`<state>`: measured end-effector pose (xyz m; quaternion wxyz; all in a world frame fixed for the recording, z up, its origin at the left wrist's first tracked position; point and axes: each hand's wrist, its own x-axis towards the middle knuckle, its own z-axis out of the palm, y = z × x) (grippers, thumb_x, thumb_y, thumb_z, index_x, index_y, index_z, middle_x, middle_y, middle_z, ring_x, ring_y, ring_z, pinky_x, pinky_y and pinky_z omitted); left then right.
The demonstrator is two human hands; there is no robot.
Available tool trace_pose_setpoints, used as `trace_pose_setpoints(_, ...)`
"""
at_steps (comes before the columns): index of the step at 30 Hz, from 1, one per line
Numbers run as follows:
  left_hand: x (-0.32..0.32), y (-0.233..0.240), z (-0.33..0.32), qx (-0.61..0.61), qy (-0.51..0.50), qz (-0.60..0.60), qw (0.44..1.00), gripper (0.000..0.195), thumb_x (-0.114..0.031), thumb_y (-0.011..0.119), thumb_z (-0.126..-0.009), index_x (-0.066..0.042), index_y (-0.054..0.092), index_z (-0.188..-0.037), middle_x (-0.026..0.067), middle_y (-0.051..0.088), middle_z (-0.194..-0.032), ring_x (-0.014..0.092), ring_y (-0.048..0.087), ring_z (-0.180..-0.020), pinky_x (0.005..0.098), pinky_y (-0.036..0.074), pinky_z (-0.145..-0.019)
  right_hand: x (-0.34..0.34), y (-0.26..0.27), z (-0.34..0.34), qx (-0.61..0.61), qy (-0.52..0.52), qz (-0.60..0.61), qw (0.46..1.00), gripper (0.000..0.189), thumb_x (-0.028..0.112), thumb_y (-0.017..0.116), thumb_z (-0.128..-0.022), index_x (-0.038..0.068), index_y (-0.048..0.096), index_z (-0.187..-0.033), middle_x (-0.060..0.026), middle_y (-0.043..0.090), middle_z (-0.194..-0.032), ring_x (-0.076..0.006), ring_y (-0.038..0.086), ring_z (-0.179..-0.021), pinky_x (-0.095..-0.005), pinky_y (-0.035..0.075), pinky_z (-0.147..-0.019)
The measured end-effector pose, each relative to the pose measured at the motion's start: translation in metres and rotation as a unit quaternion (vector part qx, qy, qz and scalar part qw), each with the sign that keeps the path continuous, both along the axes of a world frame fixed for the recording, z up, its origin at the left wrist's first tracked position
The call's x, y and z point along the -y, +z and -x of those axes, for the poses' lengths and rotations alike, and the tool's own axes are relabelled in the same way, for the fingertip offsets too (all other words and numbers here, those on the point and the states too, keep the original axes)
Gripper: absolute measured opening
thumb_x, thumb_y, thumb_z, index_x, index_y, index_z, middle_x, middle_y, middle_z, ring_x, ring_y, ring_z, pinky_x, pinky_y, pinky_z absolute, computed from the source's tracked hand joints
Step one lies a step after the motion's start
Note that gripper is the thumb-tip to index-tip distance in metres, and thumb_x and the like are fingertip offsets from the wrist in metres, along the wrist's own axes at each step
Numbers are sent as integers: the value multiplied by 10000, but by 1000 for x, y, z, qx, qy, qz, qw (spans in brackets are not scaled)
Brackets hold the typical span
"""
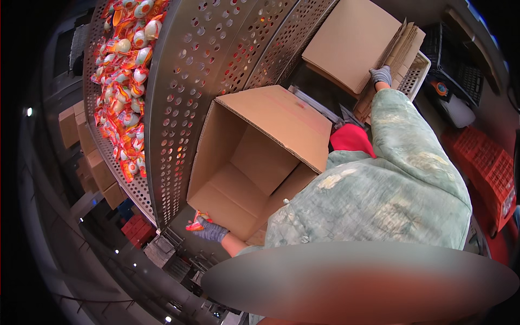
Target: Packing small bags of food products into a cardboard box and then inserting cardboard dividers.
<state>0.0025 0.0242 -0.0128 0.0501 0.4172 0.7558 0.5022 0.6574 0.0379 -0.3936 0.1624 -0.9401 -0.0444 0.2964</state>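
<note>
My left hand (210, 230), in a grey knit glove, holds a small pack in orange-and-red film (198, 221) beside the lower left corner of an open cardboard box (302, 105). The box lies with its mouth towards me, and its visible inside is bare brown board. My right hand (381, 76), also gloved, reaches far out and touches a bundle of folded cardboard pieces (400, 53). Its fingertips are partly hidden, so I cannot tell whether it grips them. Flat cardboard sheets (351, 38) lie against that bundle.
A perforated metal trough (168, 101) stands beyond the box, heaped with film-wrapped eggs (124, 93). A cream plastic crate (420, 69) sits under the cardboard bundle. Red crates (485, 162) stand at the right. Stacked cartons (99, 166) are visible past the trough.
</note>
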Motion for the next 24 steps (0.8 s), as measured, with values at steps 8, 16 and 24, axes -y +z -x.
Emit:
trace_pose_setpoints(8,-16,-6,-18,59,-9,-15,998,610,-115,592,-842,-39,295,-1369,97,389,-1341,272,438,-1192,389,472,-926,20,-74,-66,-19,60,141,988,502,275,614,-774,-17,541,-1176,-258,551,-1186,-387,523,-1132,-447,435,-940)
trace_pose_setpoints(16,-9,1,-5,46,-5,2,999,595,-137,595,-843,-27,311,-1354,105,416,-1313,269,451,-1176,379,481,-899,48,-22,-24,49,68,-78,993,471,354,582,-775,28,554,-1113,-231,633,-945,-381,609,-900,-437,467,-810)
trace_pose_setpoints(24,-8,32,-25,171,28,-79,982,595,-143,632,-796,-19,365,-1312,154,460,-1237,268,545,-1038,379,529,-777,57,78,-55,114,-91,-417,897,322,126,625,-820,23,554,-1117,-64,632,-844,-159,579,-741,-288,478,-687)
